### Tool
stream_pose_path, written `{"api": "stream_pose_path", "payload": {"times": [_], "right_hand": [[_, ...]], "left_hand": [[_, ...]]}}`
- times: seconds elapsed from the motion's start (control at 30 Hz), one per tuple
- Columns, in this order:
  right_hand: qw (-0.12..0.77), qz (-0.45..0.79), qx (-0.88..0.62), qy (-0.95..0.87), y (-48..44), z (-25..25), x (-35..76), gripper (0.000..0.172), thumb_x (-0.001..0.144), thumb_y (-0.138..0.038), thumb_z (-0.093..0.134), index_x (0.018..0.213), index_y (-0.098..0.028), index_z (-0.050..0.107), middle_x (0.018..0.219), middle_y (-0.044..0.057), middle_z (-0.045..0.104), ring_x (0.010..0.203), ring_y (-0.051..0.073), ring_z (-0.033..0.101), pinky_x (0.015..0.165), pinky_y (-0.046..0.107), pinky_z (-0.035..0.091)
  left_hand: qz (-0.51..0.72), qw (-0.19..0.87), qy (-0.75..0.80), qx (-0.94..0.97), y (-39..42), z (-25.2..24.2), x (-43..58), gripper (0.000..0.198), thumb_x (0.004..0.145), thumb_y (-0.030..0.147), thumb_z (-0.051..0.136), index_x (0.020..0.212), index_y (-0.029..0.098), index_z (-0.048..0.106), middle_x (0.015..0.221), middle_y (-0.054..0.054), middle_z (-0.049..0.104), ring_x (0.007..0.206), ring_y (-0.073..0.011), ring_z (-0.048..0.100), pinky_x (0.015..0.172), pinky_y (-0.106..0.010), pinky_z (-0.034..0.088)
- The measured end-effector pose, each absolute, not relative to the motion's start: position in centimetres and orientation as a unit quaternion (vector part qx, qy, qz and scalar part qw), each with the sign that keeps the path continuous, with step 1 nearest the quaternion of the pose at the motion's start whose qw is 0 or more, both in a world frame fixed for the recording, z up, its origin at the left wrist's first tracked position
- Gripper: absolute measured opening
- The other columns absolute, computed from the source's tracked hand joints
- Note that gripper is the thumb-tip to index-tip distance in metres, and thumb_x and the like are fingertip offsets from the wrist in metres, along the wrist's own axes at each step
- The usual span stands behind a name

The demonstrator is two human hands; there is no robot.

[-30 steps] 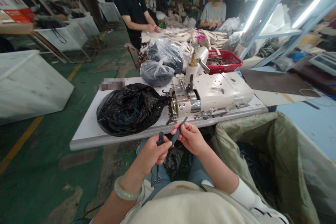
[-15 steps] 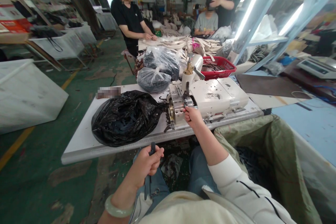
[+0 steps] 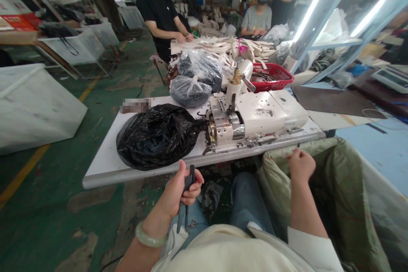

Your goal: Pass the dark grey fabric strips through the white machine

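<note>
Dark straps [image 3: 182, 216] hung from the closed left hand [image 3: 177, 193], below the near edge of the counter [image 3: 105, 165]. The right hand [image 3: 301, 165] was fisted over the green sack [image 3: 347, 204], its contents unseen. Held so loosely, the straps could slip to the floor.

Left hand [image 3: 180, 191] curled closed low; right hand [image 3: 301, 165] fisted, extended.

Factory workshop, def. industrial machine [image 3: 255, 119] bolted on the tabletop [image 3: 105, 161], bagged parts [image 3: 159, 136], worn green floor [image 3: 57, 204]. Other workers sort strips [image 3: 223, 46] at the back.
</note>
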State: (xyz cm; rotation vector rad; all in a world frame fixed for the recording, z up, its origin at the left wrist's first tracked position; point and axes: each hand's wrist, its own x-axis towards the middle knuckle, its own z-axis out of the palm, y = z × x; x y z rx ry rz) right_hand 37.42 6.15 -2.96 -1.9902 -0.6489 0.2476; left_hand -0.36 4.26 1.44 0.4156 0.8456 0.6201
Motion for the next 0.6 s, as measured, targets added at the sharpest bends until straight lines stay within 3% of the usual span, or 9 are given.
{"api": "stream_pose_path", "payload": {"times": [0.07,0.13,0.2,0.3,0.4,0.47,0.6], "right_hand": [[0.407,0.003,-0.874,-0.266,3.5,-3.2,39.5,0.063,0.070,-0.046,0.063,0.111,0.002,0.058,0.113,0.034,0.055,0.112,0.045,0.049,0.085,0.052,0.042],[0.363,0.034,-0.878,-0.309,2.6,-2.8,38.8,0.071,0.070,-0.047,0.064,0.119,0.003,0.055,0.121,0.033,0.052,0.118,0.045,0.045,0.095,0.054,0.036],[0.394,0.235,-0.794,-0.398,2.9,-1.9,35.2,0.061,0.077,-0.052,0.059,0.114,-0.004,0.062,0.112,0.025,0.062,0.109,0.038,0.055,0.093,0.048,0.041],[0.437,0.536,-0.541,-0.479,3.9,-0.4,26.9,0.049,0.083,-0.057,0.055,0.102,-0.014,0.069,0.095,0.011,0.069,0.091,0.026,0.064,0.079,0.035,0.050],[0.408,0.609,-0.431,-0.526,4.2,0.2,20.2,0.038,0.083,-0.051,0.061,0.081,-0.015,0.073,0.057,0.001,0.062,0.055,0.014,0.057,0.055,0.024,0.045],[0.421,0.625,-0.427,-0.501,4.2,0.2,18.1,0.035,0.082,-0.046,0.064,0.071,-0.015,0.073,0.047,-0.001,0.055,0.045,0.011,0.050,0.049,0.023,0.042],[0.538,0.671,-0.412,-0.303,4.9,0.1,18.5,0.025,0.073,-0.042,0.074,0.074,-0.017,0.074,0.075,0.005,0.070,0.073,0.016,0.064,0.071,0.026,0.051]], "left_hand": [[0.272,0.865,0.378,0.188,4.5,1.6,0.1,0.075,0.073,0.081,0.031,0.069,0.012,0.059,0.048,0.005,0.034,0.038,-0.0006,0.014,0.033,-0.012,0.008],[0.254,0.873,0.366,0.197,4.7,1.8,0.9,0.078,0.073,0.082,0.027,0.070,0.011,0.059,0.048,0.005,0.036,0.037,-0.0008,0.015,0.032,-0.012,0.008],[0.237,0.878,0.358,0.212,4.8,1.8,1.9,0.078,0.073,0.082,0.026,0.071,0.011,0.059,0.049,0.004,0.037,0.037,-0.0011,0.016,0.032,-0.012,0.009],[0.215,0.875,0.363,0.237,4.5,1.9,3.4,0.079,0.072,0.083,0.025,0.073,0.011,0.059,0.051,0.004,0.039,0.038,-0.0015,0.019,0.033,-0.012,0.010],[0.212,0.859,0.390,0.256,3.9,2.1,3.9,0.075,0.071,0.083,0.029,0.073,0.013,0.057,0.053,0.004,0.040,0.039,-0.0016,0.020,0.034,-0.012,0.011],[0.216,0.850,0.402,0.264,3.6,2.3,3.5,0.072,0.071,0.081,0.034,0.076,0.013,0.057,0.055,0.004,0.039,0.039,-0.0016,0.020,0.035,-0.012,0.010],[0.194,0.868,0.380,0.253,3.1,2.9,1.6,0.067,0.074,0.075,0.044,0.085,0.011,0.061,0.054,0.008,0.030,0.040,-0.0010,0.015,0.035,-0.012,0.008]]}}
